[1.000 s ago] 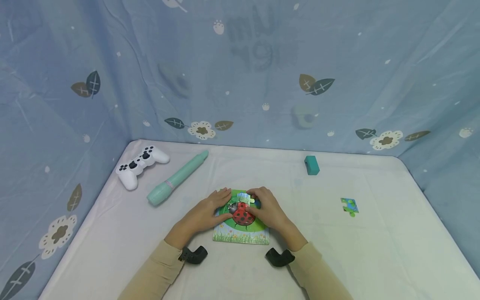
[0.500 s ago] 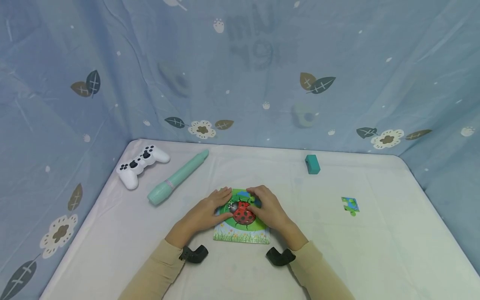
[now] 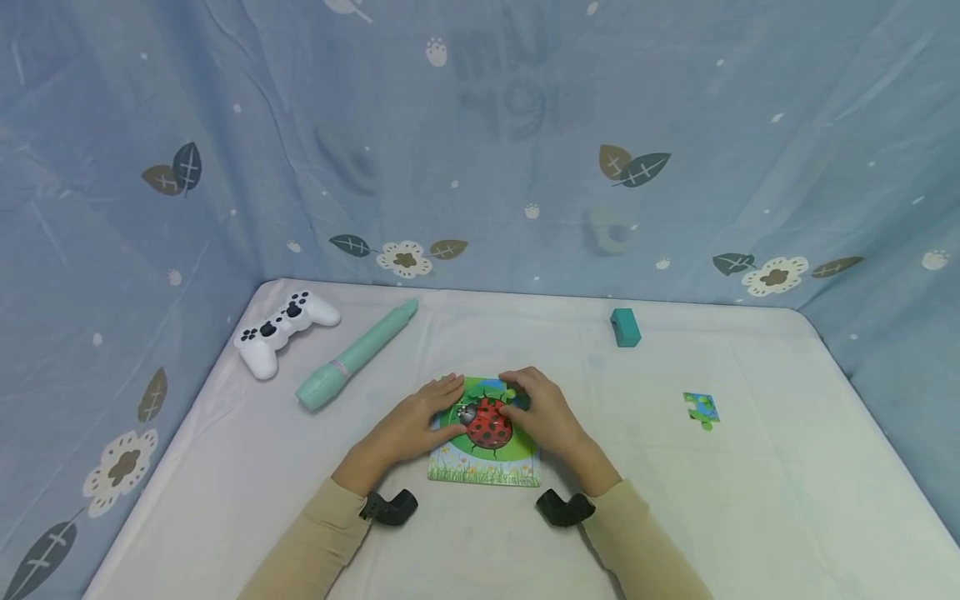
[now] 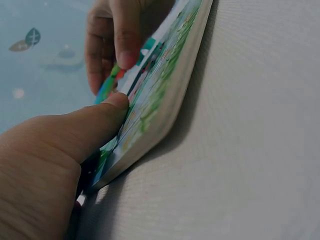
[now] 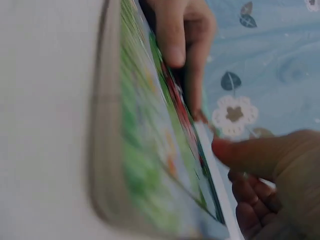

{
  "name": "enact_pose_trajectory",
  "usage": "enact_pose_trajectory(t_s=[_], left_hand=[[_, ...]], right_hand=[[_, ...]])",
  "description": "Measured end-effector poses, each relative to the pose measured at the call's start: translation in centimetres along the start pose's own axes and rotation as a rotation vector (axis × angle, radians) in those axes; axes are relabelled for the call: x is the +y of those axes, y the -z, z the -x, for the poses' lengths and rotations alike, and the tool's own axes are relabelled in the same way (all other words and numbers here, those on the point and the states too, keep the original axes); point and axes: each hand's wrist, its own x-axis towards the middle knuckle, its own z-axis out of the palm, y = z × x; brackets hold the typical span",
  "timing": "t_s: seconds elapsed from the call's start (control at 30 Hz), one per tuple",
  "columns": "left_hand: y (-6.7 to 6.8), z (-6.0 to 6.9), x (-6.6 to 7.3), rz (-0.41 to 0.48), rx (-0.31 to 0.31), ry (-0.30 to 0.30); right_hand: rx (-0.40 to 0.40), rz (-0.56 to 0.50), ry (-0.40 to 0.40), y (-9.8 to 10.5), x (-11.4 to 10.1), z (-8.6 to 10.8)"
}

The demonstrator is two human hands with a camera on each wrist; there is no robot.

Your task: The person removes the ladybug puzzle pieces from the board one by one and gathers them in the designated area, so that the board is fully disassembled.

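A square ladybug jigsaw puzzle (image 3: 483, 472) in a thick board tray lies flat at the table's middle. My left hand (image 3: 411, 427) rests on its left side, fingers and thumb spread over the picture; in the left wrist view the thumb (image 4: 102, 122) lies on the board. At the upper right of the puzzle, my right hand (image 3: 551, 417) pinches a green and red puzzle piece (image 4: 109, 86) between thumb and fingers, tilted up from the board. A dark gap shows beside that hand. The right fingers partly hide the piece from above.
Another loose puzzle piece (image 3: 702, 408) lies to the right on the white table (image 3: 780, 500). A teal block (image 3: 625, 327) stands at the back right. A mint-green microphone-shaped tube (image 3: 356, 354) and a white game controller (image 3: 285, 332) lie at the back left, before a blue curtain (image 3: 480, 167).
A piece lying across the ladybug's top under my right hand has gone down into line with the picture. My right hand then shifts slightly right, and the left stays put.
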Motion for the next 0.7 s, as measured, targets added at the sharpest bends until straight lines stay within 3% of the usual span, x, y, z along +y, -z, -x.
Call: enact_pose_trajectory(t_s=[0.17, 0.33, 0.7], left_hand=[[-0.1, 0.0, -0.1, 0.011, -0.005, 0.016], [-0.1, -0.1, -0.2, -0.001, -0.01, 0.017], [-0.1, -0.1, 0.0, -0.008, 0.004, 0.01]], right_hand=[[-0.002, -0.015, -0.06, 1.4, -0.1, 0.0], [0.023, -0.025, -0.068, 2.8, 0.5, 0.0], [0.014, -0.024, -0.101, 7.5, 4.3, 2.0]])
